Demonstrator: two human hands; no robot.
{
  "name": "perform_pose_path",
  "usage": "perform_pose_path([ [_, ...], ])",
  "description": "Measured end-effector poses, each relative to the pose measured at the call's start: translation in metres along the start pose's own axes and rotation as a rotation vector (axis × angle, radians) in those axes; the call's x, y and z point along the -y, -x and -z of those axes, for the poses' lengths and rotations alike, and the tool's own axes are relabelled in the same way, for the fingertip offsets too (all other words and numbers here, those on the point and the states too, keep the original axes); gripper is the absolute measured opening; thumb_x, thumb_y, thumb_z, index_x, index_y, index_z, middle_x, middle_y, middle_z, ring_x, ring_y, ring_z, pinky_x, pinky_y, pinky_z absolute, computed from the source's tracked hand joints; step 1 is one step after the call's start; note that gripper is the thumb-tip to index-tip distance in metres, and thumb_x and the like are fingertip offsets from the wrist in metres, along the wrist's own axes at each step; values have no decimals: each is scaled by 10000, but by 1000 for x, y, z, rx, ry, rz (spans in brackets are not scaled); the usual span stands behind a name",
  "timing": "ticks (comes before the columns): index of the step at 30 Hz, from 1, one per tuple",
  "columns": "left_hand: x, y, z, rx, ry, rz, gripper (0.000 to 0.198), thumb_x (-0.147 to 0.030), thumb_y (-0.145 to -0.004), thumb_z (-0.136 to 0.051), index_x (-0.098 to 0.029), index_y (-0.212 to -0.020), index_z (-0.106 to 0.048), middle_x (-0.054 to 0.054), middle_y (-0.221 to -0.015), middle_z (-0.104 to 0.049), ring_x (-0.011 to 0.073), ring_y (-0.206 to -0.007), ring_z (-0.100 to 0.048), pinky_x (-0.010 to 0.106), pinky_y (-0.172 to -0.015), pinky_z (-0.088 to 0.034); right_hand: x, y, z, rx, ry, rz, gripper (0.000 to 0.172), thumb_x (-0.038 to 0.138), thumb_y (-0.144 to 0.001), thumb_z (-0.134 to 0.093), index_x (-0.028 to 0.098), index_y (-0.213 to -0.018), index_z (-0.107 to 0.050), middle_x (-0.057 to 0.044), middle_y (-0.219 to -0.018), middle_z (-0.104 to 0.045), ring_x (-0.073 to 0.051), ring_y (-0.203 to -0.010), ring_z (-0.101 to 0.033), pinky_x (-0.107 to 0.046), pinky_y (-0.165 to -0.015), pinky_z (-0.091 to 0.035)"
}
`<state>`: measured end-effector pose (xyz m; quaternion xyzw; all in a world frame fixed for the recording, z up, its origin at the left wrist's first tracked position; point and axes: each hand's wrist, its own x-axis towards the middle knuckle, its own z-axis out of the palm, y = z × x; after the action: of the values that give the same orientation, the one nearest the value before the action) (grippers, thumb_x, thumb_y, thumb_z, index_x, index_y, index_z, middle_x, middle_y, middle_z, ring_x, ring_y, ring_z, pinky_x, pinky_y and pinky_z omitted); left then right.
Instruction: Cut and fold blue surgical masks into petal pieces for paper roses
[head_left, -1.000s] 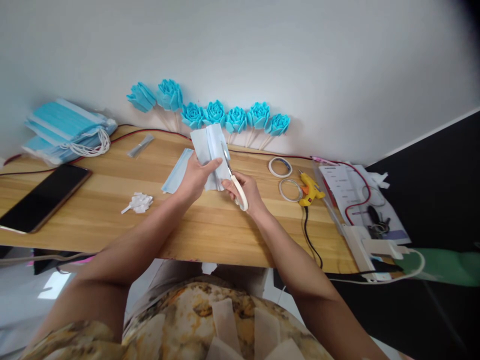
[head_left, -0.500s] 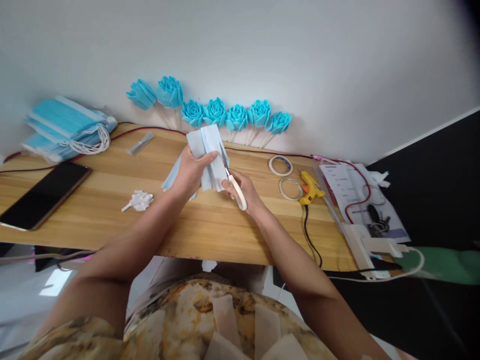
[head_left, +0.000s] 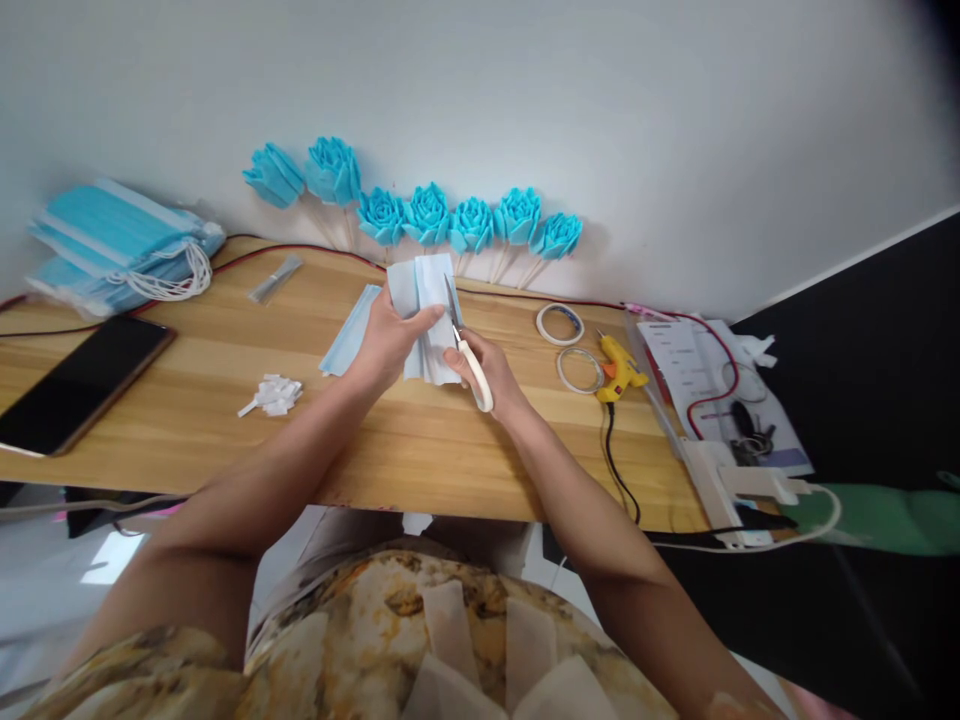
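From my remote post I see the brown wood-grain tabletop (head_left: 450,450) with bright-blue petalled flowers (head_left: 428,215) along its back, probably kept there to avoid crushing. Above it, my left hand (head_left: 386,342) pinches the pale-blue pleated fabric sheet (head_left: 435,283), thumb across its face, I judge to steady it. My right hand (head_left: 495,378), curled round the white-handled metal scissors (head_left: 475,376), points the blades forward along the sheet's right margin.
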<state>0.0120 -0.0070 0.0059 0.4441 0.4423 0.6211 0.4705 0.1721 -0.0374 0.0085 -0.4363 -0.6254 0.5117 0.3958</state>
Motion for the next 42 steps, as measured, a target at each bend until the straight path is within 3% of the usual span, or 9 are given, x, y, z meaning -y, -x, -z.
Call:
perform_pose_path([
  [15,-1,-1,0,2,-3,10,566,-398,-656,-856,-170,-1105,-599,93,-1081,-735,305,-1051,-716,473,-923,-608,-1,1,-1,-22,7,-16,595,759,-721,-769,226,-738,-506,48,-640,-419,-104,-572,-388,-260,-512,-299],
  [30,-5,4,-2,-5,26,28,546,-373,-660,-854,-179,-1106,-604,79,-1035,-729,282,-963,-717,447,-862,-605,-5,1,-3,-47,-4,-41,634,795,-667,-786,225,-684,-507,40,-577,-441,-104,-524,-388,-265,-477,-278],
  [42,-8,6,-4,-7,60,72,518,-383,-631,-862,-183,-1028,-597,58,-964,-713,240,-856,-695,384,-763,-590,-13,0,-2,-48,-21,-28,519,648,-734,-824,211,-703,-546,59,-560,-440,-96,-504,-402,-258,-490,-290],
])
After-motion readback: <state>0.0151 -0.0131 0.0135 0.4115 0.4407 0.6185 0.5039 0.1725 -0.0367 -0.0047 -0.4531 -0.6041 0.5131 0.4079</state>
